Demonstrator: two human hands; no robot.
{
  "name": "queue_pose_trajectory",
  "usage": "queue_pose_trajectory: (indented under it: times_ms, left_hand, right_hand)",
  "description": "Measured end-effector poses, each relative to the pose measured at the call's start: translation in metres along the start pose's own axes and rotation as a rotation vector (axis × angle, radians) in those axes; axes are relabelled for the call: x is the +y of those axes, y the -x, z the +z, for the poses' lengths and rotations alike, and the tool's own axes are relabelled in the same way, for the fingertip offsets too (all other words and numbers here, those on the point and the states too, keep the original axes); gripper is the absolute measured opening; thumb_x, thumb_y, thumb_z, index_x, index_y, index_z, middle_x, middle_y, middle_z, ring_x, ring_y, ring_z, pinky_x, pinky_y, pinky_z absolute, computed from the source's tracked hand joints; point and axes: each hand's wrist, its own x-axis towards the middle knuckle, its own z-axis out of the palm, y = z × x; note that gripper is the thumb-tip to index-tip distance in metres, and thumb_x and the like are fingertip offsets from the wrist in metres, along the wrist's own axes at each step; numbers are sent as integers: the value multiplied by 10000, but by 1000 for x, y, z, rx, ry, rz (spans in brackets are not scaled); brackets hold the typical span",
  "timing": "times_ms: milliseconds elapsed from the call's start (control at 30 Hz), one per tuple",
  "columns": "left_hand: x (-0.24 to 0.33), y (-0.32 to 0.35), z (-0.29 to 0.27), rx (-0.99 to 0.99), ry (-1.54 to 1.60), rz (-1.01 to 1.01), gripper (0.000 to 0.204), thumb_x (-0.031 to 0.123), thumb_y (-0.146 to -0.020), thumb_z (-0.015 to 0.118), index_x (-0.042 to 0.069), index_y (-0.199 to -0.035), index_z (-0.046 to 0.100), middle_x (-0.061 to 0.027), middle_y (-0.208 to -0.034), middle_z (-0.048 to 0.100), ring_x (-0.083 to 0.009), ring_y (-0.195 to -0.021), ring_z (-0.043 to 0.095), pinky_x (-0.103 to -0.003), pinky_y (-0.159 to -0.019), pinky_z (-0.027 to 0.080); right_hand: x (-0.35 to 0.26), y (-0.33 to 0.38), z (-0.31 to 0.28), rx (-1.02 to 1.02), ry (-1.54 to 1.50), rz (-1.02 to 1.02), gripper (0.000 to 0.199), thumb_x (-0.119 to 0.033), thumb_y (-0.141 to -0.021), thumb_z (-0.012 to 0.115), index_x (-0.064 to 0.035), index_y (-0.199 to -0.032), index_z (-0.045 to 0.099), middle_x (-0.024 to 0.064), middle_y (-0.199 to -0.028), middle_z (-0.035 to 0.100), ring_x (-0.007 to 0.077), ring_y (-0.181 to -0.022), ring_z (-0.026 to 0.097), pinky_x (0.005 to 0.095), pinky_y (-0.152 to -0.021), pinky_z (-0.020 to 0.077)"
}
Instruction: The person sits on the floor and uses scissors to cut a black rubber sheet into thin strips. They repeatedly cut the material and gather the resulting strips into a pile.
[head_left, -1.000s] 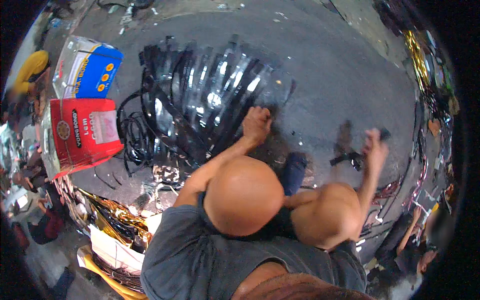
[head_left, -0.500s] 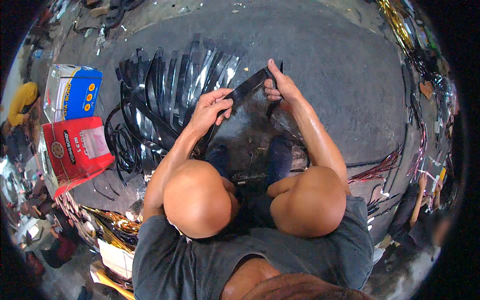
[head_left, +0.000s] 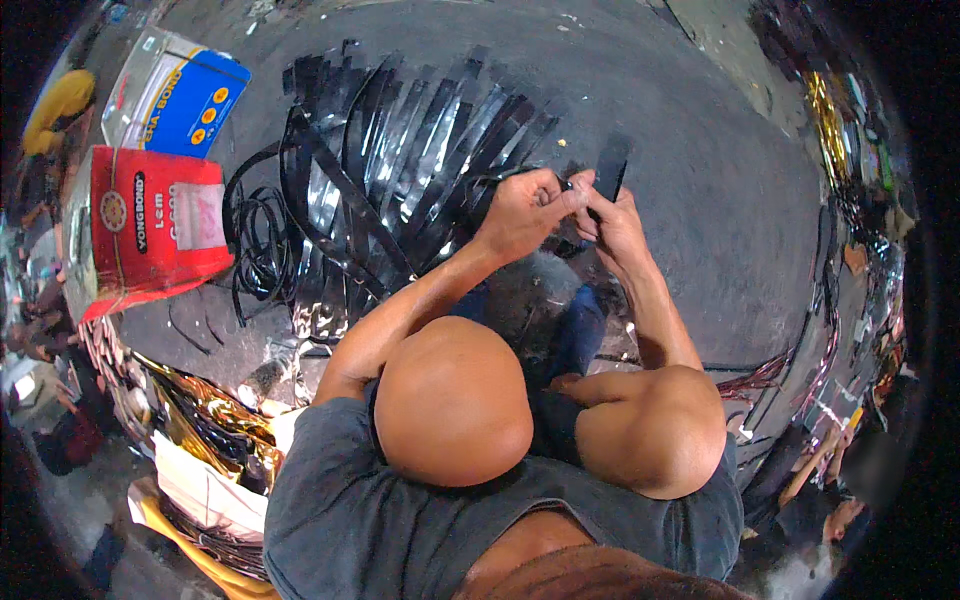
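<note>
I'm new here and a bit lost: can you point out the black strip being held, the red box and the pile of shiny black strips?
black strip (head_left: 610, 165), head view, upper free end.
red box (head_left: 150, 235), head view, front face.
pile of shiny black strips (head_left: 400, 170), head view, middle of fan.

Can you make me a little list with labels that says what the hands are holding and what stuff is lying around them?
left hand: pinches one end of the black strip
right hand: grips the black strip from the other side
black strip: flat, shiny, sticks up past the fingers
strip pile: many black strips fanned on the grey floor, left of the hands
red box: far left
blue box: behind the red one
black cord: coiled beside the red box
</note>
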Motion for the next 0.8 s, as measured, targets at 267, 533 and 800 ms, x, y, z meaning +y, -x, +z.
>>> queue_pose_trajectory:
  times_ms: [267,533,800]
  left_hand:
    - [-19,19,-51,153,-582,572,160,94,-915,521,14,-797,594,-116,-752,582,-212,-719,586,-338,-651,458]
    - [-21,74,-335,1287,757,-3,239,205,-890,510,-5,-826,605,-135,-807,637,-181,-596,526,-299,-544,443]
    - [4,8,-186,897,-784,142,359,301,-677,849,32,-813,654,-103,-780,650,-253,-717,629,-357,-683,494]
  right_hand:
    - [10,4,-16,174,-430,150,215,-269,-969,583,-60,-939,545,34,-736,538,115,-617,498,251,-527,405]
    - [19,108,-432,1253,-917,-417,427,-164,-970,263,69,-1254,481,281,-1229,528,414,-1103,544,611,-968,433]
    - [-36,102,-304,1641,711,-205,674,-409,-729,794,116,-1083,562,240,-1135,597,322,-996,598,437,-849,495]
